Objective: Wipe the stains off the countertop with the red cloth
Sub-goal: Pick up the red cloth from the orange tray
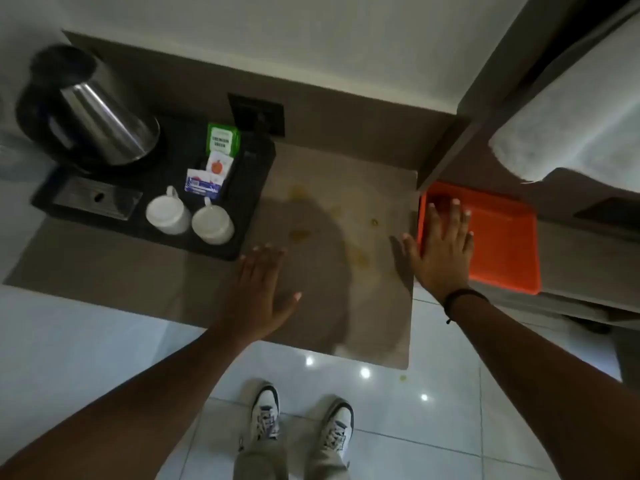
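Note:
The beige countertop point(381, 188) carries several yellowish stains point(362, 258) across its middle. A flat orange-red cloth point(502, 244) lies folded on a lower shelf just past the counter's right edge. My right hand point(441, 247) is spread with fingers apart, reaching over the counter's edge onto the cloth's left part; I cannot tell if it presses on it. My left hand point(263, 289) hovers flat and empty over the counter's front left, fingers apart, next to the black tray.
A black tray point(249, 188) at the left holds a steel kettle point(100, 123), two white cups point(211, 223), and tea and sugar sachets point(221, 140). A wall socket point(258, 114) sits behind. White towel point(571, 126) hangs at right. Tiled floor and my shoes point(299, 424) lie below.

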